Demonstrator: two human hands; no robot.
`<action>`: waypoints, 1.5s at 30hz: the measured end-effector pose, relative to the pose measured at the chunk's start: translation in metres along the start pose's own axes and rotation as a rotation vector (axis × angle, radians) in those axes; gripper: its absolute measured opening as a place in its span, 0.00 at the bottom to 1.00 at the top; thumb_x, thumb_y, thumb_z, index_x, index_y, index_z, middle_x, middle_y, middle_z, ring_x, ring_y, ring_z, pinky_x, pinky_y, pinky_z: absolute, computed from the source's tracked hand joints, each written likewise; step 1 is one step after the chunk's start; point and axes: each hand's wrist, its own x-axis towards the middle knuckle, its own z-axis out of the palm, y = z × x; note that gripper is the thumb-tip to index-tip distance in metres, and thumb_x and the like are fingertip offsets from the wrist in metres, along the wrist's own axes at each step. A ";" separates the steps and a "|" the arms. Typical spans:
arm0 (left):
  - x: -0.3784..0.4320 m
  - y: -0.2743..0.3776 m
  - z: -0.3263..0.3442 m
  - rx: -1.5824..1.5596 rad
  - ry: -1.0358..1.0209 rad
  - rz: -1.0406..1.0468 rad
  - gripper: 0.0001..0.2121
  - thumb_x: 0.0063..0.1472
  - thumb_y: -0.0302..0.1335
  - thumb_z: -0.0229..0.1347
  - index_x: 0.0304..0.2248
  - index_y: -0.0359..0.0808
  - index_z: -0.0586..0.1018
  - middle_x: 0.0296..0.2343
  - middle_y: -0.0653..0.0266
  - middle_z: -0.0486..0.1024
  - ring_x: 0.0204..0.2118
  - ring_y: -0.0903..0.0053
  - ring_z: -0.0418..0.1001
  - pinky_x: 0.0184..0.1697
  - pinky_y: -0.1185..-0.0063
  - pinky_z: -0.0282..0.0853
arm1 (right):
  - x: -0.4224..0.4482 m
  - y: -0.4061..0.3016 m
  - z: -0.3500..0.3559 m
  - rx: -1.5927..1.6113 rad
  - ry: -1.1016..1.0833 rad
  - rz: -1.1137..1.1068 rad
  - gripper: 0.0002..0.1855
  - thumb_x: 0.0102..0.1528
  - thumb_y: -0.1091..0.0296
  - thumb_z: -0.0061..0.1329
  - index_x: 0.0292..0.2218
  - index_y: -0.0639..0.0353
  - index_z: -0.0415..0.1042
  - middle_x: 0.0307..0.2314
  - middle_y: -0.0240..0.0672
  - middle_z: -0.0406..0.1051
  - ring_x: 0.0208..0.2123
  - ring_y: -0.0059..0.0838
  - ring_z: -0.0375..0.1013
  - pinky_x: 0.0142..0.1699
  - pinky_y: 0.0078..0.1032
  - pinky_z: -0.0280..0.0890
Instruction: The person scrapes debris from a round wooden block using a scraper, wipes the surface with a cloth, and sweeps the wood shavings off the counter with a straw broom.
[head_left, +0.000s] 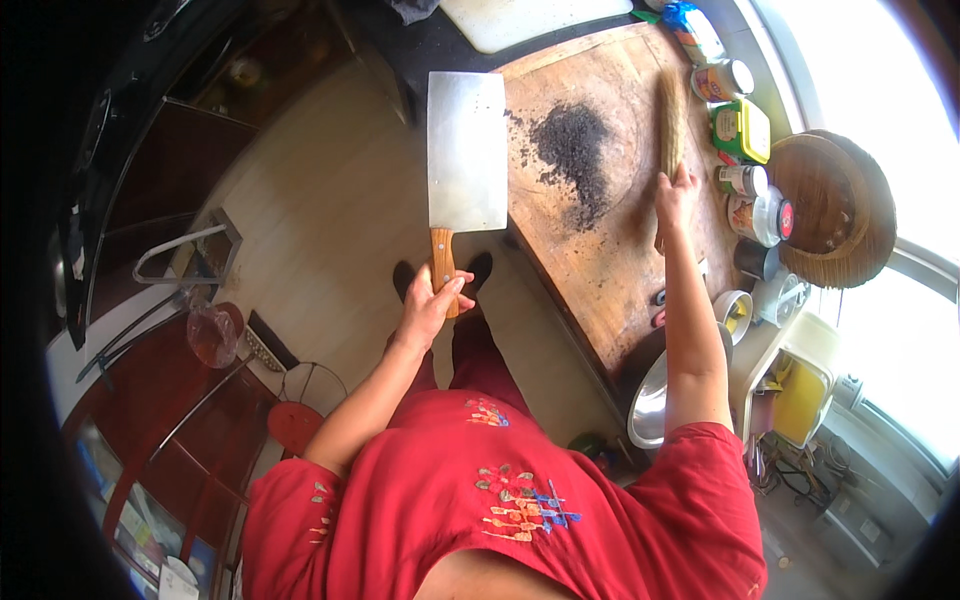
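Observation:
My left hand (435, 304) grips the wooden handle of a broad cleaver (466, 150), whose blade points away from me beside the left edge of a wooden board (547, 247). A few dark specks cling to the blade near its right edge. My right hand (677, 199) is closed around a straw brush (673, 112) lying along the board's right side. Between the two, a loose heap of finely chopped black bits (574, 150) is spread on the board, with a trail of crumbs towards me.
Jars (720, 80) and a green tub with a yellow lid (742, 131) line the windowsill side. A round woven tray (874, 202) leans by the window. A metal bowl (649, 405) sits near my right elbow. Beyond the board lies a white cutting board (517, 22).

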 end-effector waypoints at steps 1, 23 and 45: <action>0.000 0.002 0.003 -0.008 -0.006 -0.006 0.22 0.58 0.31 0.52 0.48 0.31 0.60 0.34 0.56 0.73 0.24 0.77 0.74 0.28 0.81 0.71 | -0.004 0.008 0.009 0.035 0.021 -0.049 0.21 0.50 0.65 0.49 0.46 0.58 0.67 0.39 0.49 0.64 0.40 0.44 0.67 0.44 0.34 0.64; 0.006 0.007 0.014 0.087 0.023 -0.030 0.11 0.54 0.24 0.55 0.32 0.29 0.66 0.24 0.61 0.71 0.25 0.76 0.74 0.28 0.79 0.74 | -0.200 -0.117 0.061 0.396 0.035 0.148 0.36 0.52 0.60 0.48 0.57 0.63 0.48 0.36 0.47 0.55 0.38 0.41 0.61 0.44 0.34 0.58; -0.004 -0.015 0.048 0.009 0.156 -0.042 0.10 0.54 0.24 0.55 0.30 0.29 0.66 0.23 0.62 0.70 0.23 0.79 0.73 0.26 0.80 0.73 | -0.153 -0.089 0.035 0.216 -0.269 -0.332 0.28 0.50 0.69 0.51 0.53 0.55 0.60 0.38 0.43 0.61 0.37 0.39 0.65 0.42 0.30 0.64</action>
